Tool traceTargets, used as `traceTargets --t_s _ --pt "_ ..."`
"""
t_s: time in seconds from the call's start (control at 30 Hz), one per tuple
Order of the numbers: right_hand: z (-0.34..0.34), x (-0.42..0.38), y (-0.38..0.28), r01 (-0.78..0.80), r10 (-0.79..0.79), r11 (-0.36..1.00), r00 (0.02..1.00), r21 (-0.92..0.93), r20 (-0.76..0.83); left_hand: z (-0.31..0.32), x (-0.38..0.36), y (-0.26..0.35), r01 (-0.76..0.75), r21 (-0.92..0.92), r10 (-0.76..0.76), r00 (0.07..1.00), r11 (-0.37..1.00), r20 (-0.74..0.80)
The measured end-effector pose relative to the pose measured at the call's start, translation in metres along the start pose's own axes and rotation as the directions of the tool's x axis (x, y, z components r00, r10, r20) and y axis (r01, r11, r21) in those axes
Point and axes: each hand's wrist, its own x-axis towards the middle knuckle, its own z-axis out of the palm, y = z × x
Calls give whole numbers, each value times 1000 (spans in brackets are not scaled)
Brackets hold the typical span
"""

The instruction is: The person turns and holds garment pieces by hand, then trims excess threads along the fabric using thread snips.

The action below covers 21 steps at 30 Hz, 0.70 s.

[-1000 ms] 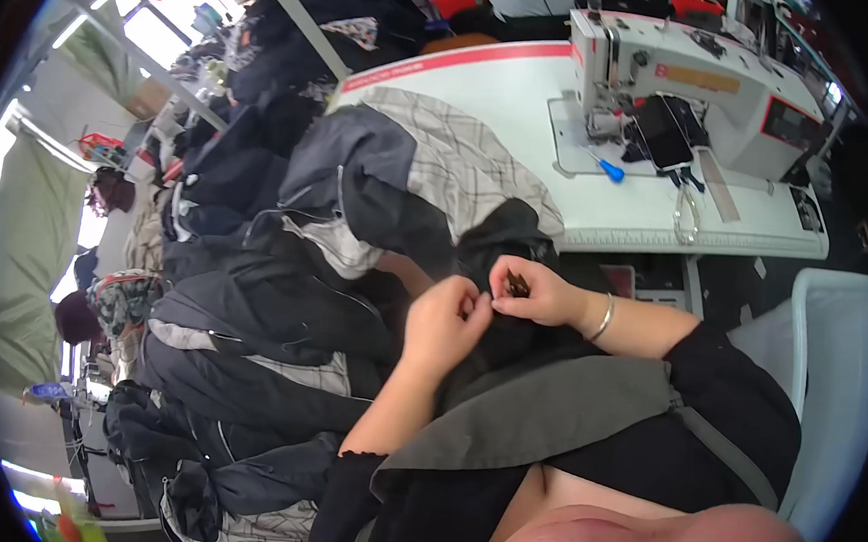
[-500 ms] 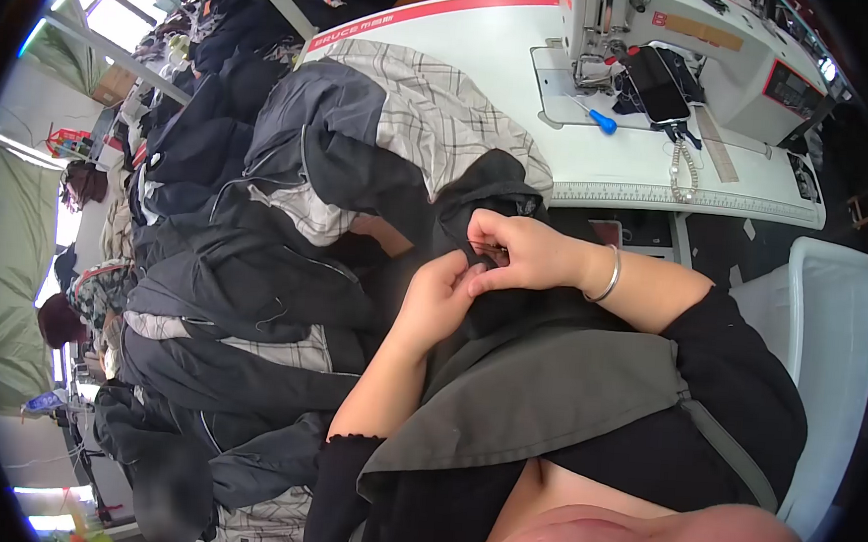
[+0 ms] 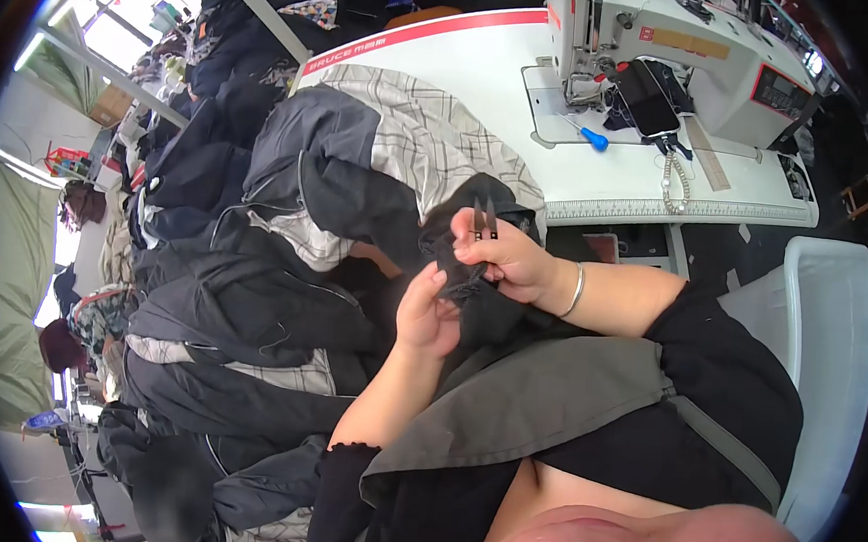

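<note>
My right hand [image 3: 514, 260], with a silver bangle at the wrist, is closed around small thread snips [image 3: 485, 222]. Their two dark blades point up and stand slightly apart. My left hand [image 3: 425, 312] pinches a bunched part of the black garment [image 3: 459, 273] between thumb and fingers, just left of the snips. This cloth hangs over my lap and joins dark and plaid fabric [image 3: 452, 138] lying on the table edge. How the right hand's lower fingers meet the cloth is partly hidden.
A sewing machine [image 3: 686, 48] stands on the white table [image 3: 438, 48]. Near it lie a phone [image 3: 649, 100], a blue-handled awl [image 3: 593, 139], a ruler [image 3: 708, 154] and a beaded strap [image 3: 675, 181]. Dark garments [image 3: 243, 299] are heaped on the left; a pale plastic bin [image 3: 827, 345] stands right.
The snips' blades have come into view in my right hand. My left hand has shifted slightly down and left, apart from the right. The view has tilted a little.
</note>
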Motion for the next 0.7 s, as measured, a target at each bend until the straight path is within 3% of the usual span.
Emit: traceTargets --t_s 0.13,0.2,0.23,0.3,0.33,0.4,0.47,0.53,0.6,0.67,0.7 --pt "-6 -4 5 59 -60 991 998 117 12 6 2 -2 -18 -17 19 999 1000 28" --pt "-13 -3 7 71 -69 994 997 -84 29 14 -1 2 -5 353 54 990 936 -128" --pt "-11 -2 7 113 -104 975 993 -193 56 11 -3 10 65 469 0 991 881 -137" --pt "-11 -6 -2 159 -86 913 975 -376 203 16 -6 15 -8 811 127 989 585 -81" --pt "-12 -5 -1 214 -99 867 959 -449 267 19 -7 17 -37 911 172 984 410 -38" --pt "-9 -4 -9 222 -50 850 937 -477 346 33 -8 20 52 982 194 977 180 -87" --pt "-7 2 -13 267 -44 787 924 -556 380 32 -8 21 114 979 205 967 169 -149" --pt "-6 7 -23 306 3 701 902 -645 431 30 -7 21 101 958 216 963 269 -162" --pt "0 6 -33 275 76 642 906 -716 416 28 -4 23 108 954 202 965 280 -169" --pt "2 6 -37 260 100 486 932 -834 349 24 -2 25 114 949 188 967 292 -174" --pt "4 5 -43 285 82 323 941 -902 327 19 -2 25 120 946 156 972 303 -173"
